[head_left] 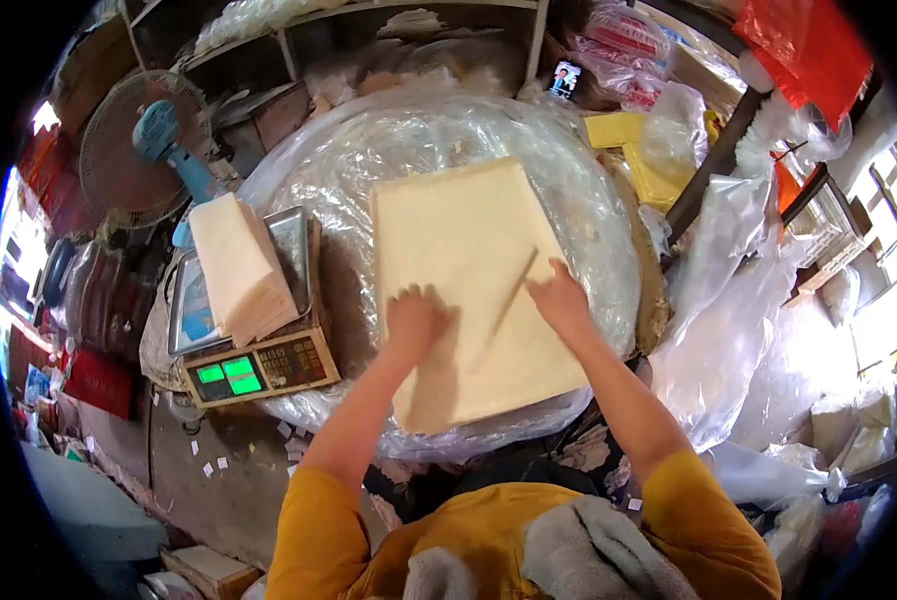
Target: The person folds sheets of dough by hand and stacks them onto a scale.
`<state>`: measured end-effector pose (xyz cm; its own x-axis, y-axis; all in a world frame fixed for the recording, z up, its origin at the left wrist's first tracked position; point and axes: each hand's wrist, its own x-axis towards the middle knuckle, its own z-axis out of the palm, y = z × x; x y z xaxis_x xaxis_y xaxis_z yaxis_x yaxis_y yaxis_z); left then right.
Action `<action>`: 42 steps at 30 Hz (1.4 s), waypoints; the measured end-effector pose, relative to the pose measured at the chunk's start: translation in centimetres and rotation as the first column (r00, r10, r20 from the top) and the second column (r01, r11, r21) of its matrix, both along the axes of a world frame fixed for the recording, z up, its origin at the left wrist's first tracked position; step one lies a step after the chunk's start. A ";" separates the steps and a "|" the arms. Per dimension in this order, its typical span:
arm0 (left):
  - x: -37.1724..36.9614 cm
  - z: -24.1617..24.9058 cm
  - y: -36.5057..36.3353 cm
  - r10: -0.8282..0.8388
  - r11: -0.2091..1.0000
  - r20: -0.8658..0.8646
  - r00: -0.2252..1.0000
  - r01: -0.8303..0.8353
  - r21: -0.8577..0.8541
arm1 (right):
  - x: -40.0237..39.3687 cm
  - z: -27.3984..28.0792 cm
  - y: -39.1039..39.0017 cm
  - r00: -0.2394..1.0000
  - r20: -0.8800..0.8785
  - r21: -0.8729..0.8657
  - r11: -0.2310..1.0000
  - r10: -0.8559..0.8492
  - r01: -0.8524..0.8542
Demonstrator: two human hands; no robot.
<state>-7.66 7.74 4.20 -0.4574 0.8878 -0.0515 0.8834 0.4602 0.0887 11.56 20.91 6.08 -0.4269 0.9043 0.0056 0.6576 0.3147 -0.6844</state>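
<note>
A large cream-coloured sheet or stack of sheets (458, 230) lies on a round surface wrapped in clear plastic (318, 150). My left hand (417, 322) rests on the left part of the sheet, its fingers spread. Near the sheet's right edge is my right hand (560, 300), with a finger stretched out; whether it holds anything is hard to make out. A thin dark line (513, 290), perhaps a fold or a stick, runs slantwise beside it. Left of the sheet, a stack of folded cream pieces (238, 265) sits on the metal tray of a scale (258, 370) with a lit green display.
A fan (143, 150) stands at the back left. Yellow packaging (648, 165) and a lit phone (564, 79) are at the back right. Clear plastic sheeting (718, 330) hangs on the right. Small paper bits (208, 468) lie on the floor.
</note>
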 end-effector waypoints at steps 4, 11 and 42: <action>3.7 -1.4 -3.5 -0.042 0.996 0.447 0.894 0.003 0.088 | -0.6 -1.9 -4.1 0.917 -0.399 -0.572 0.783 -0.005 -0.244; -2.5 6.8 -11.8 -0.531 0.344 0.715 0.454 -0.656 0.672 | -7.2 7.8 -10.3 0.723 -0.663 -0.461 0.653 0.196 -0.600; 1.3 -6.1 -15.2 -0.269 0.547 0.928 0.259 -0.752 0.368 | -1.4 -5.9 -8.6 0.621 0.578 0.459 0.419 0.529 -0.783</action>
